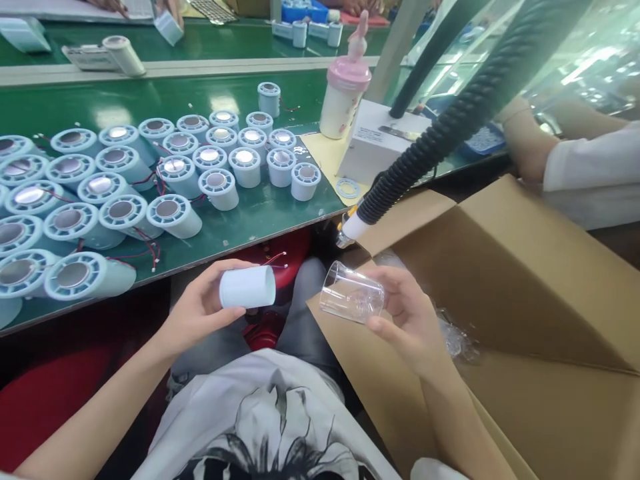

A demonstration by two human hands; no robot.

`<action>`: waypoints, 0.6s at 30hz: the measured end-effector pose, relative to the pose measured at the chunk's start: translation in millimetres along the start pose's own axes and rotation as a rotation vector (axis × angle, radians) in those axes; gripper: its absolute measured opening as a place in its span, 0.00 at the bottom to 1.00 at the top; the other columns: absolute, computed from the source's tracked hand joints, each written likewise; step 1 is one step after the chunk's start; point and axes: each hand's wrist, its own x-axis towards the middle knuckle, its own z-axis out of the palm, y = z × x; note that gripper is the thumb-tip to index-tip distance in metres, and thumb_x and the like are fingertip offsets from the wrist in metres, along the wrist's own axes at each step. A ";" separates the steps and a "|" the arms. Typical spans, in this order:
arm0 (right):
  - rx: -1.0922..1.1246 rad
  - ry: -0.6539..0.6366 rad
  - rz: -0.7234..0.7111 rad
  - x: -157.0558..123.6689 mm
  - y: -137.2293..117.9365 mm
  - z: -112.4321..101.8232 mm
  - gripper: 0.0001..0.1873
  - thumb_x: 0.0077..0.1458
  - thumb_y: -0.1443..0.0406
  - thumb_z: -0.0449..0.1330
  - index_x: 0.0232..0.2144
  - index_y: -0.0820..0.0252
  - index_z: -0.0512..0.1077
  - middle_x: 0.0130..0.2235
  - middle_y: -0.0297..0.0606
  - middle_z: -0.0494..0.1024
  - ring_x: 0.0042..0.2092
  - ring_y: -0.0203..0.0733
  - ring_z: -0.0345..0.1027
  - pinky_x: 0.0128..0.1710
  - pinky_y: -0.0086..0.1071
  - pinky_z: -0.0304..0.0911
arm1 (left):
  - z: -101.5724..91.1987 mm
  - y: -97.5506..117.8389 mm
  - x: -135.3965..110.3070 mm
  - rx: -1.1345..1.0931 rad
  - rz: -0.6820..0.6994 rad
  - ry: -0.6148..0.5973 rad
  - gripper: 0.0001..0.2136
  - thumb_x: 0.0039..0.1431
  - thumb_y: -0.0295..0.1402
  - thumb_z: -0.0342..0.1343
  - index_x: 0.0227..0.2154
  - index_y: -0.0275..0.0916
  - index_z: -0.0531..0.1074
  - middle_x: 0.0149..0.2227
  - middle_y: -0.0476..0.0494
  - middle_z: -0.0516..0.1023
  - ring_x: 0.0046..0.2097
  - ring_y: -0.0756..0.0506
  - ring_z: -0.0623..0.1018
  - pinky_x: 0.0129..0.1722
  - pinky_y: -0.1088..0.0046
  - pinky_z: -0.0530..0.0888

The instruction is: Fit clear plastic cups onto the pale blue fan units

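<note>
My left hand point(207, 300) is closed around a light-blue plastic cylinder point(247, 287), held sideways with its rim facing right. Thin red wires with small white connectors point(277, 259) show just behind it. Opposite, my right hand point(403, 310) grips a clear plastic cup point(350, 293) by its right end, the wide mouth turned left toward the cylinder. A gap separates the two pieces. Both are held above my lap, in front of the bench edge. Many similar blue cylinders point(173, 215) with ribbed rims and round metallic discs stand or lean on the green bench point(235, 233).
An open cardboard box point(540, 267) with clear plastic pieces point(455, 337) inside is at my right. A black corrugated hose point(440, 133) slants down above it. A pink-lidded bottle point(345, 87) and a white box point(373, 143) stand on the bench. Another person's arm point(530, 140) is at right.
</note>
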 end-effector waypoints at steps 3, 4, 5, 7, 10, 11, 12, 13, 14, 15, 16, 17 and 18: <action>-0.008 0.017 0.003 -5.1 -8.1 -0.1 0.23 0.49 0.60 0.67 0.47 0.49 0.66 0.43 0.32 0.74 0.39 0.36 0.71 0.40 0.27 0.68 | -3.3 -8.0 -4.2 -0.090 -0.109 0.022 0.21 0.50 0.32 0.62 0.48 0.45 0.67 0.48 0.43 0.70 0.38 0.47 0.75 0.35 0.74 0.77; -0.006 0.019 0.002 -6.9 -10.4 0.3 0.23 0.48 0.60 0.67 0.47 0.49 0.66 0.43 0.32 0.74 0.39 0.36 0.71 0.39 0.27 0.68 | -3.3 -9.5 -5.7 -0.111 -0.140 0.037 0.21 0.49 0.33 0.62 0.47 0.45 0.68 0.47 0.43 0.70 0.37 0.47 0.75 0.34 0.74 0.77; -0.004 0.023 -0.002 -8.6 -12.4 0.9 0.23 0.48 0.59 0.67 0.47 0.48 0.66 0.43 0.32 0.74 0.39 0.36 0.71 0.39 0.27 0.68 | -3.0 -10.4 -7.1 -0.132 -0.166 0.054 0.20 0.48 0.34 0.63 0.46 0.44 0.68 0.47 0.42 0.71 0.37 0.47 0.75 0.33 0.73 0.77; -0.008 0.032 -0.019 -11.8 -15.8 2.4 0.23 0.48 0.58 0.67 0.47 0.48 0.67 0.43 0.32 0.74 0.39 0.37 0.71 0.39 0.27 0.68 | -1.7 -11.0 -9.0 -0.178 -0.222 0.085 0.20 0.47 0.36 0.64 0.44 0.43 0.70 0.46 0.42 0.71 0.37 0.46 0.74 0.29 0.75 0.76; -0.057 0.079 -0.052 -18.4 -19.5 5.9 0.24 0.48 0.58 0.67 0.47 0.49 0.66 0.44 0.33 0.75 0.39 0.37 0.72 0.39 0.28 0.69 | 1.4 -10.9 -8.6 -0.263 -0.328 0.079 0.19 0.47 0.39 0.63 0.42 0.41 0.72 0.45 0.41 0.73 0.35 0.47 0.73 0.25 0.77 0.74; -0.085 0.110 -0.060 -22.7 -20.3 7.1 0.24 0.48 0.58 0.67 0.47 0.49 0.66 0.44 0.33 0.75 0.39 0.38 0.72 0.39 0.29 0.69 | 3.0 -11.1 -7.8 -0.291 -0.364 0.083 0.18 0.47 0.41 0.62 0.41 0.40 0.72 0.45 0.41 0.73 0.35 0.47 0.73 0.25 0.78 0.74; -0.117 0.151 -0.061 -28.8 -20.9 7.8 0.24 0.48 0.58 0.67 0.47 0.49 0.67 0.44 0.34 0.75 0.39 0.38 0.72 0.39 0.29 0.69 | 5.1 -11.7 -6.6 -0.320 -0.405 0.097 0.17 0.48 0.42 0.61 0.39 0.39 0.73 0.45 0.42 0.74 0.35 0.47 0.73 0.26 0.79 0.75; -0.156 0.206 -0.055 -37.6 -21.1 7.8 0.23 0.48 0.58 0.67 0.47 0.49 0.67 0.43 0.33 0.75 0.40 0.38 0.72 0.39 0.29 0.70 | 7.4 -12.5 -5.3 -0.346 -0.451 0.120 0.16 0.49 0.43 0.60 0.37 0.39 0.74 0.45 0.43 0.75 0.37 0.47 0.74 0.28 0.79 0.75; -0.202 0.276 -0.035 -49.5 -21.1 6.5 0.23 0.48 0.59 0.66 0.47 0.49 0.67 0.43 0.33 0.76 0.40 0.38 0.72 0.38 0.30 0.70 | 10.0 -13.8 -3.8 -0.366 -0.503 0.146 0.14 0.50 0.44 0.60 0.34 0.38 0.75 0.44 0.44 0.76 0.39 0.47 0.75 0.30 0.80 0.75; -0.258 0.362 0.000 -65.3 -20.8 3.9 0.22 0.49 0.59 0.66 0.47 0.49 0.67 0.43 0.34 0.76 0.40 0.38 0.72 0.38 0.30 0.70 | 12.7 -15.8 -1.9 -0.381 -0.559 0.168 0.13 0.51 0.43 0.59 0.32 0.38 0.75 0.43 0.45 0.77 0.40 0.47 0.75 0.32 0.81 0.76; -0.321 0.468 0.044 -85.4 -20.3 -0.1 0.22 0.49 0.60 0.66 0.47 0.49 0.67 0.44 0.34 0.75 0.40 0.39 0.73 0.38 0.30 0.70 | 15.3 -18.7 0.3 -0.388 -0.623 0.186 0.10 0.52 0.41 0.58 0.30 0.38 0.74 0.41 0.47 0.78 0.40 0.47 0.76 0.33 0.82 0.76; -0.392 0.598 0.089 -110.3 -19.7 -5.1 0.22 0.49 0.60 0.65 0.47 0.49 0.66 0.44 0.35 0.75 0.40 0.39 0.73 0.39 0.31 0.70 | 17.7 -22.9 3.2 -0.383 -0.687 0.206 0.08 0.53 0.38 0.57 0.30 0.38 0.74 0.39 0.48 0.79 0.39 0.48 0.76 0.33 0.82 0.76; -0.467 0.752 0.130 -139.9 -19.0 -10.6 0.22 0.49 0.60 0.65 0.47 0.50 0.66 0.45 0.36 0.75 0.42 0.40 0.72 0.40 0.32 0.70 | 20.1 -28.9 6.8 -0.370 -0.742 0.235 0.06 0.54 0.35 0.55 0.30 0.38 0.74 0.37 0.48 0.79 0.38 0.49 0.76 0.32 0.82 0.76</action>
